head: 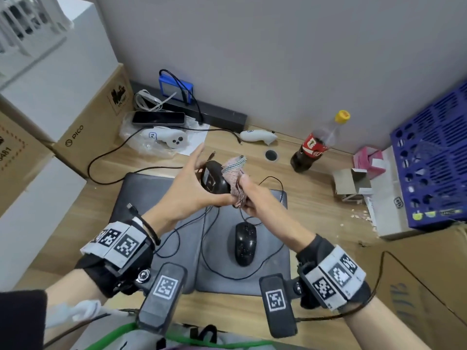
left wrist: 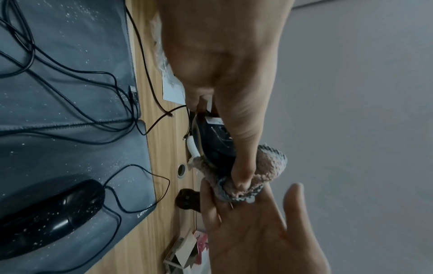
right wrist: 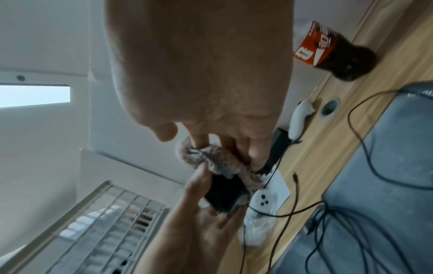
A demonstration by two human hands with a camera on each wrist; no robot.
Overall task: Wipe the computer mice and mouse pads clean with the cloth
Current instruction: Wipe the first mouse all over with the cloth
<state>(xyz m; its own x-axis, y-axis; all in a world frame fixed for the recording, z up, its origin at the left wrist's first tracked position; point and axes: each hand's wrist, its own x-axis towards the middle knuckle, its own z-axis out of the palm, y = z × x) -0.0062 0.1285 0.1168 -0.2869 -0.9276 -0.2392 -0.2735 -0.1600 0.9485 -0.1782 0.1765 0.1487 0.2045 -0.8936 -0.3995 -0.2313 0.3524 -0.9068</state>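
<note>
My left hand holds a black mouse lifted above the desk, its labelled underside turned toward me. My right hand grips a pink and grey cloth pressed against the mouse's right side. In the left wrist view my left thumb rests on the cloth over the mouse. In the right wrist view the cloth is bunched under my fingers against the mouse. A second black mouse, speckled with white crumbs, lies on the right grey mouse pad. A darker pad lies to the left.
Mouse cables loop over both pads. A cola bottle, a small open carton and a blue crate stand at the right. White controllers, a phone and cardboard boxes are at the back left.
</note>
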